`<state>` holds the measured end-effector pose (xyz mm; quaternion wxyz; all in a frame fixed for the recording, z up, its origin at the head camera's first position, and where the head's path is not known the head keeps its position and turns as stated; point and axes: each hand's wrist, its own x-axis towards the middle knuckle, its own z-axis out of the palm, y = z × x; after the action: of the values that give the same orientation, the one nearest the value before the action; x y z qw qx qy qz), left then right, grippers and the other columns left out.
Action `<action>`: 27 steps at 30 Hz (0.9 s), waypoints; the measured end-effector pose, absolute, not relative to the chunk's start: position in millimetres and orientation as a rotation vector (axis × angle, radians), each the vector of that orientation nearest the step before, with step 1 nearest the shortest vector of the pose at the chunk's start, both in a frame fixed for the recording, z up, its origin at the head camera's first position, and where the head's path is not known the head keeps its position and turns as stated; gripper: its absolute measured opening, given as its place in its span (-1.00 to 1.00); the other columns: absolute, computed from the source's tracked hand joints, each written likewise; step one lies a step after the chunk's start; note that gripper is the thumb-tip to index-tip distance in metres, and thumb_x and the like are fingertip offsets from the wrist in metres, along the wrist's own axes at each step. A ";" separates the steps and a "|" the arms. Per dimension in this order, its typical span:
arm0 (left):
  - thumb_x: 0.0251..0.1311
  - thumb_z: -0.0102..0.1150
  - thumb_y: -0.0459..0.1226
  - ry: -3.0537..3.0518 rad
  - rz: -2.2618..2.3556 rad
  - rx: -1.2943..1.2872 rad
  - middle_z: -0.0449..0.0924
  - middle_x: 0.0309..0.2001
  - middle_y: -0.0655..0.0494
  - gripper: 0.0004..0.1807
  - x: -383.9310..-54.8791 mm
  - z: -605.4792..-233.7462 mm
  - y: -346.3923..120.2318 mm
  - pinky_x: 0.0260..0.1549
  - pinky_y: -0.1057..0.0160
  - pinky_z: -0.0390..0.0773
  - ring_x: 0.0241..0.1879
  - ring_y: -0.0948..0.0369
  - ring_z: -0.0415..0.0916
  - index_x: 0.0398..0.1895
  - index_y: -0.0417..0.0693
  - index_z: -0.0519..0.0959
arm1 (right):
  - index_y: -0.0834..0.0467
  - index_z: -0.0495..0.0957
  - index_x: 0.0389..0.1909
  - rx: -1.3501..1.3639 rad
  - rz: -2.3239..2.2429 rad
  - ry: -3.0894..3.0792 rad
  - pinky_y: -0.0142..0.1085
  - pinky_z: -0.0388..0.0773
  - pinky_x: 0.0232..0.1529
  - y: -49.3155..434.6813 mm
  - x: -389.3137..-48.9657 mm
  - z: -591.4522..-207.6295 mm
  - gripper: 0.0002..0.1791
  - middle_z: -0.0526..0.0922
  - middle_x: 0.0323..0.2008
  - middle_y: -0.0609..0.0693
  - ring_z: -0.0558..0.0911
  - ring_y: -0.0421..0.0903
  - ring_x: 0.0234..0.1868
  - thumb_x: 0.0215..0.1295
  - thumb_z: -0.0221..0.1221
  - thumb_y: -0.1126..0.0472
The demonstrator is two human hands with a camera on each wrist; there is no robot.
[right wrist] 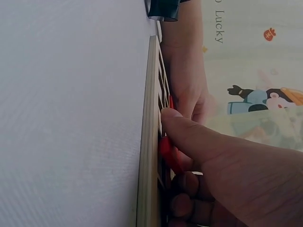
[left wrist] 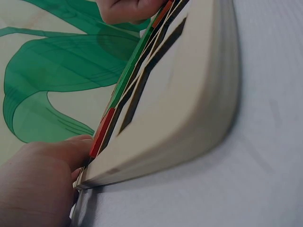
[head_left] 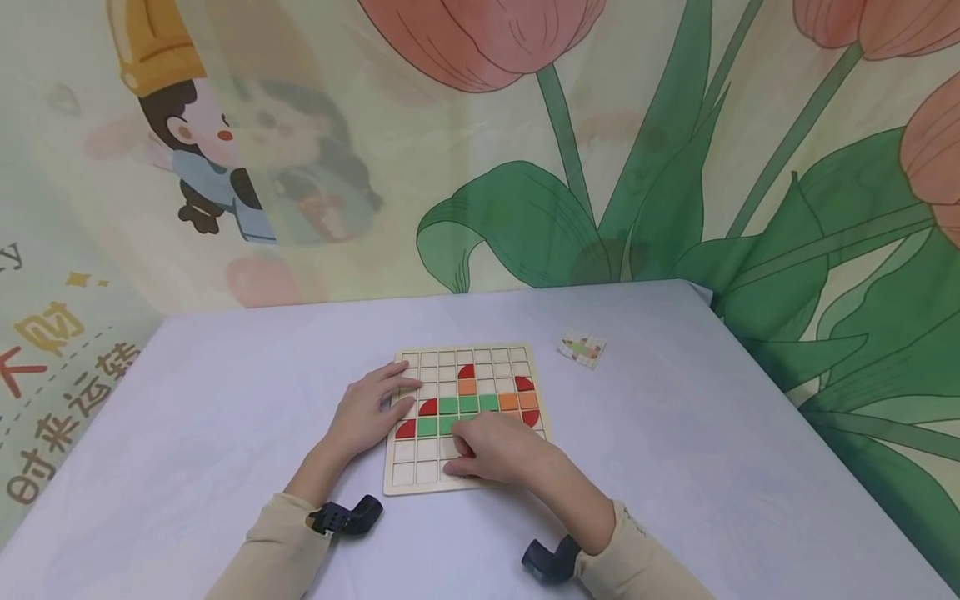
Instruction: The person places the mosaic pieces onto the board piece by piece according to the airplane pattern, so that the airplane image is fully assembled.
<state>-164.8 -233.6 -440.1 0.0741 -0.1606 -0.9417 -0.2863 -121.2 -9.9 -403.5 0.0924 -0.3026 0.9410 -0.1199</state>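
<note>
A square wooden grid board [head_left: 423, 483] lies on the table with green, orange and red tiles forming a pattern in its cells. My left hand [head_left: 367, 412] rests on its left edge, fingers stretched over the rim; the thumb lies near a red tile [left wrist: 102, 132] at the corner. Over the lower middle of the board, my right hand [head_left: 498, 450] has its fingers curled inward. A tilted red tile [right wrist: 170, 155] shows between its thumb and index finger at the board's surface. In the head view this hand covers that tile and the cells under it.
A small patterned card [head_left: 582, 348] lies beyond the board's upper right corner. A white cloth covers the table [head_left: 712, 467]. Behind stands a printed backdrop [head_left: 510, 225] with tulips and cartoon figures. Black devices [head_left: 551, 560] are strapped at both wrists.
</note>
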 end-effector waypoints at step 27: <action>0.24 0.12 -0.11 -2.828 -0.880 -0.471 0.33 0.36 0.04 -0.68 -164.7 -440.9 -234.1 0.29 -0.26 0.11 0.41 -0.04 0.15 0.05 0.15 0.60 | -0.15 0.47 -0.57 -0.853 -0.445 2.683 -0.48 0.33 -0.53 0.9 -122.4 -391.5 -0.75 0.44 -0.69 -0.24 0.38 -0.31 -0.59 0.04 0.39 -0.02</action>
<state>-164.7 -234.1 -440.9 0.0711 -0.1565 -0.9407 -0.2926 -122.4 0.9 -391.5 0.1453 -0.2960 0.9314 -0.1543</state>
